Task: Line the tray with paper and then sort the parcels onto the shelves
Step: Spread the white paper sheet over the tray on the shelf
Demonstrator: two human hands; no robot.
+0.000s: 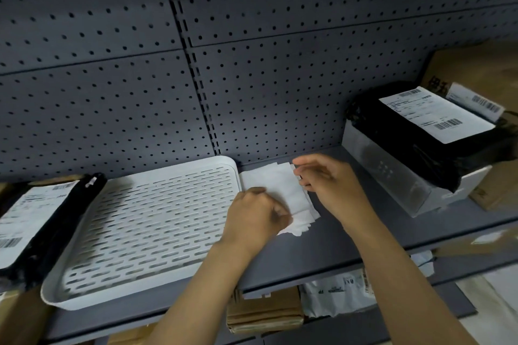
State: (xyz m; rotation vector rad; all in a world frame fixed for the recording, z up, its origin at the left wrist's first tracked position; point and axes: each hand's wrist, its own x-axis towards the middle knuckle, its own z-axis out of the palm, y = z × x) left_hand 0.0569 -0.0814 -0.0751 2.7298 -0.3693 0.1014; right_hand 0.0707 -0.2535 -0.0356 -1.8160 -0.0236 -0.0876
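Note:
A white slotted tray (84,295) lies bare on the grey shelf (322,249), overhanging its front edge. Just right of the tray rests a small stack of white paper sheets (273,180). My left hand (256,217) pinches the stack's near corner with closed fingers. My right hand (326,180) rests on the stack's far right edge, fingertips curled at the paper's rim. A black parcel with a white label (36,218) lies left of the tray. Another black labelled parcel (429,126) sits atop a white box (392,173) on the right.
A grey pegboard wall (140,78) backs the shelf. Brown cardboard boxes (476,64) stand at the far right. On the lower shelf lie brown paper parcels (263,311) and a white plastic mailer (336,294).

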